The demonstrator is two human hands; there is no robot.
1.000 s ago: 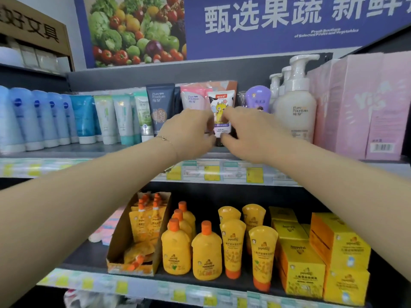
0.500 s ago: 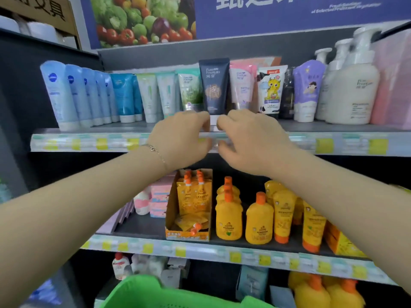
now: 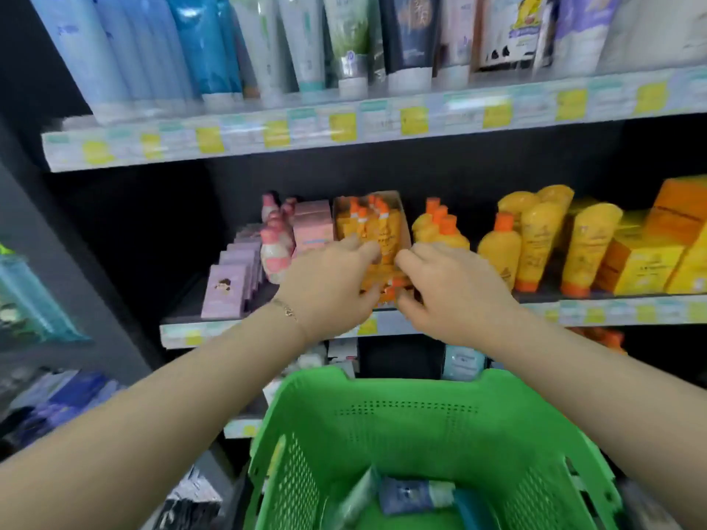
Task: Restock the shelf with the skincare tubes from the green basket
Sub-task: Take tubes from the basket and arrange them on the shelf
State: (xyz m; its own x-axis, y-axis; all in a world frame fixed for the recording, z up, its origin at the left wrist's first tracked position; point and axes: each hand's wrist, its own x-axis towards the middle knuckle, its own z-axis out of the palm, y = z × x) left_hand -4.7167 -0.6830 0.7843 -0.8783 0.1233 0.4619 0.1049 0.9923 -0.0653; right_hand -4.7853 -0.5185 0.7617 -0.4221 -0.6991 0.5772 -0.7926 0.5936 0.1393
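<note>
The green basket [image 3: 382,395] sits low in the middle, directly below my hands. A dark blue tube [image 3: 411,494] and a pale green tube [image 3: 354,501] lie on its bottom. Along the top shelf [image 3: 306,135] stands a row of skincare tubes, among them a dark navy tube [image 3: 405,36] and light blue tubes [image 3: 88,51]. My left hand [image 3: 329,288] and my right hand [image 3: 451,296] hover side by side in front of the middle shelf. Their fingers are loosely bent and nothing shows in either hand.
The middle shelf carries a cardboard box of orange pouches [image 3: 377,223], orange-capped yellow bottles [image 3: 497,250], yellow boxes [image 3: 642,262], pink bottles [image 3: 275,250] and purple boxes [image 3: 225,292]. A neighbouring rack [image 3: 30,300] stands at the left. More goods sit on shelves behind the basket.
Both hands have left the cartoon tube standing on the top shelf and dropped to the middle shelf's height. My view tilted down, bringing the green basket into sight.
</note>
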